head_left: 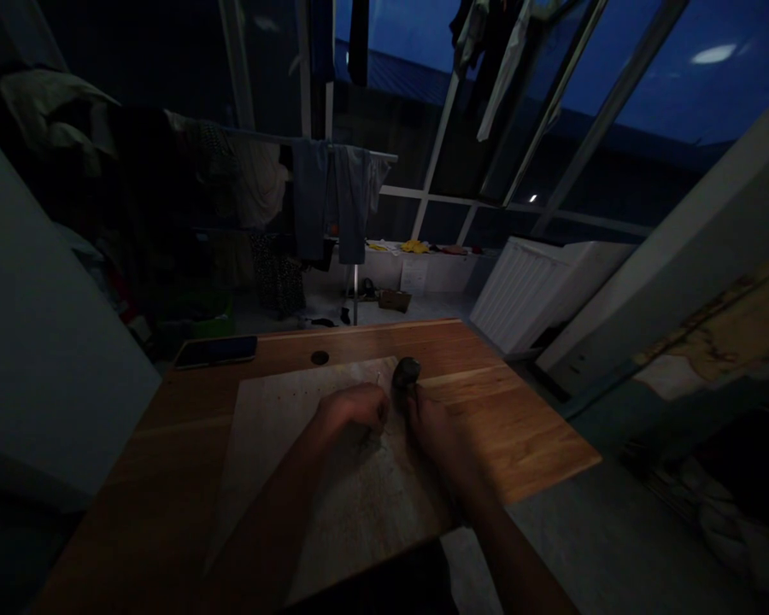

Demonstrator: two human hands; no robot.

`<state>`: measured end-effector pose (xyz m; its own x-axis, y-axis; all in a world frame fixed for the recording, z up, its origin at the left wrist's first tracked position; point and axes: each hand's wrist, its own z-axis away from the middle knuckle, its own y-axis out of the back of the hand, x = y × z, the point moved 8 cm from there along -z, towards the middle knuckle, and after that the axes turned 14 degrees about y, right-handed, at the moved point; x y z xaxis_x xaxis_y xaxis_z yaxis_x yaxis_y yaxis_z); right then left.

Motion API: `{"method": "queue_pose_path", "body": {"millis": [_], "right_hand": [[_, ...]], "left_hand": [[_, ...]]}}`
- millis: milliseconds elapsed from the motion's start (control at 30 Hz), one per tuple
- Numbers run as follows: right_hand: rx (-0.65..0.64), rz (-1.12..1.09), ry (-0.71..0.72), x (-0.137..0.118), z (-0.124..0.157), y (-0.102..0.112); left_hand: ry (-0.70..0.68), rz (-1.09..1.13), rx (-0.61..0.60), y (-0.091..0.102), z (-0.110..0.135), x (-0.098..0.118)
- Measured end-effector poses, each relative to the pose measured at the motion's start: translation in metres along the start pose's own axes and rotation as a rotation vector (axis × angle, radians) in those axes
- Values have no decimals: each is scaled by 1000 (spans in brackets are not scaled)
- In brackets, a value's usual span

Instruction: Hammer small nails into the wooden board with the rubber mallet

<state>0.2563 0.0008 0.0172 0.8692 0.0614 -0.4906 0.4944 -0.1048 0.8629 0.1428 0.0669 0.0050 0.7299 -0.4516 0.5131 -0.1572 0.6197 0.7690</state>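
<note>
A pale wooden board [275,453] lies flat on the wooden table. My left hand [359,406] is over the board, its fingers closed in a pinch; whatever is between the fingertips is hidden. Just behind those fingers a thin nail [378,377] stands upright near the board's far edge. Small, thin dark pieces, perhaps loose nails [366,441], lie on the board below the hand. My right hand [431,423] is wrapped around the handle of a hammer [407,373], whose dark head is raised beside the board's far right corner.
A row of small dark dots marks the board's far side. A phone [216,351] rests at the far left of the wooden table [519,418], near a round hole [319,358]. Beyond are a clothes rack [384,156] and a white ribbed cabinet [519,286]. The room is dim.
</note>
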Motion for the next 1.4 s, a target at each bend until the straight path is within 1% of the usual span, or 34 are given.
{"method": "queue_pose_path", "body": {"millis": [100, 167, 233, 300, 367, 433, 500, 600, 667, 767, 867, 1067, 1233, 1400], "right_hand": [[-21, 45, -18, 2, 0, -1], [-15, 49, -14, 2, 0, 0], [-7, 44, -3, 1, -1, -1], [-13, 48, -5, 1, -2, -2], [-24, 55, -12, 2, -3, -4], [-29, 54, -19, 3, -3, -4], [-30, 53, -26, 3, -3, -3], [-30, 51, -31, 3, -1, -2], [-28, 39, -21, 2, 0, -2], [-28, 42, -20, 0, 1, -2], [-28, 71, -25, -1, 2, 0], [-36, 58, -5, -2, 1, -1], [-20, 68, 1, 3, -1, -4], [-26, 66, 12, 3, -2, -5]], "left_hand": [[-15, 20, 92, 3, -1, 3], [-16, 45, 128, 7, 2, 0], [-15, 75, 166, 16, 6, -6], [-12, 152, 246, 32, 10, -16], [2, 257, 340, 49, 13, -31], [9, 326, 414, 60, 13, -45], [-7, 360, 473, 65, 12, -56], [-35, 384, 540, 65, 9, -66], [-24, 375, 551, 62, 8, -71], [2, 350, 526, 59, 6, -74], [8, 314, 508, 58, 8, -72], [56, 222, 541, 61, 14, -65], [23, 316, 573, 61, 11, -62], [-33, 445, 563, 49, -2, -68]]}}
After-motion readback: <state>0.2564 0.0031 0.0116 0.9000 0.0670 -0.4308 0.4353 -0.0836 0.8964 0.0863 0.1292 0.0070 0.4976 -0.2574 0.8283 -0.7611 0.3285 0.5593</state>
